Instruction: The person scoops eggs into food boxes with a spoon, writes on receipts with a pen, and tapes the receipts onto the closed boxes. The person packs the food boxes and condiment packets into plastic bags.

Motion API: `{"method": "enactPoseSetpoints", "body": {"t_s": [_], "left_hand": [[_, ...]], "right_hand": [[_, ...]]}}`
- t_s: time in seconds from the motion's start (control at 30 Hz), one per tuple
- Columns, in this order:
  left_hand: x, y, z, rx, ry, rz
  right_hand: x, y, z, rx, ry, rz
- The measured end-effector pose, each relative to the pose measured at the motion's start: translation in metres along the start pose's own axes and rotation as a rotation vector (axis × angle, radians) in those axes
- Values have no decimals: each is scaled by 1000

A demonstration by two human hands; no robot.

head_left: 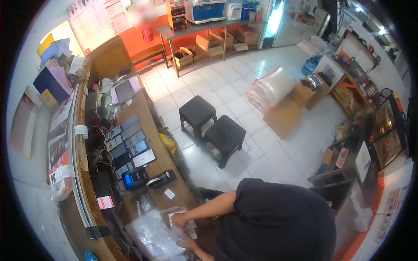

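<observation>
Over the brown counter, my right hand (pixel 178 220), on the arm farther up the view, has its fingers closed at the edge of a clear plastic bag (pixel 172 212). Just below it, my left hand (pixel 187 243) reaches in at the side of a larger pile of clear plastic bags (pixel 152 235); its fingers are too blurred to make out. A dark short-sleeved shirt (pixel 274 217) covers the bent body that both arms come from. Near the bags lie a small white card (pixel 169 193), a roll of tape or a tape dispenser (pixel 161 179) and a blue-lit device (pixel 135 178).
Several phones (pixel 134 139) with cables lie in rows along the counter. Two black stools (pixel 224 133) stand on the tiled floor. Beyond are flattened cardboard (pixel 283 115), a large clear plastic bundle (pixel 274 85) and a metal table (pixel 217 27) bearing machines.
</observation>
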State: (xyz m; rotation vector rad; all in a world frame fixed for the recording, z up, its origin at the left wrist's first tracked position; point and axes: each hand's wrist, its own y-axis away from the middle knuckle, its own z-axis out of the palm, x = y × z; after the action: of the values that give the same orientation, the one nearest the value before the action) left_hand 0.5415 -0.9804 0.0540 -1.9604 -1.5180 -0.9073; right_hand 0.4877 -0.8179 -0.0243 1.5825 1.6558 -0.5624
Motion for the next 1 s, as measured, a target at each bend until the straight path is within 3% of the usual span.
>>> {"method": "enactPoseSetpoints", "body": {"t_s": [0.03, 0.17, 0.23, 0.3, 0.4, 0.5, 0.57, 0.6, 0.63, 0.73, 0.87, 0.93, 1.0], "left_hand": [[-1, 2, 0, 26, 18, 31], [5, 10, -7, 37, 160, 209], [9, 9, -6, -135, 314, 346], [-68, 3, 31, 58, 333, 6], [-78, 14, 37, 213, 84, -134], [-67, 19, 34, 275, -194, -82], [-48, 16, 26, 181, -6, -121], [-43, 12, 22, 95, 165, -160], [-48, 7, 21, 23, 210, -149], [-41, 6, 19, -44, 355, -243], [-42, 17, 23, 8, 572, -314], [3, 34, 7, 31, 647, -303], [1, 34, 6, 14, 607, -271]], "right_hand": [[12, -11, 18, -118, 69, 12], [-44, 37, -52, -67, -82, 73], [-52, 53, -66, -110, -146, -16], [-42, 46, -52, -96, -108, -25], [-43, 39, -46, -150, -23, 40], [-30, 27, -19, -171, -33, 158], [-12, 33, -8, -125, -83, 217], [-15, 45, -12, -108, -78, 128], [-20, 53, -16, -91, -74, 33], [-33, 69, -27, -72, -176, 69], [-28, 64, -10, -46, -247, 118], [-15, 58, 16, 282, -168, -39], [-1, 45, 30, 215, -171, -74]]}}
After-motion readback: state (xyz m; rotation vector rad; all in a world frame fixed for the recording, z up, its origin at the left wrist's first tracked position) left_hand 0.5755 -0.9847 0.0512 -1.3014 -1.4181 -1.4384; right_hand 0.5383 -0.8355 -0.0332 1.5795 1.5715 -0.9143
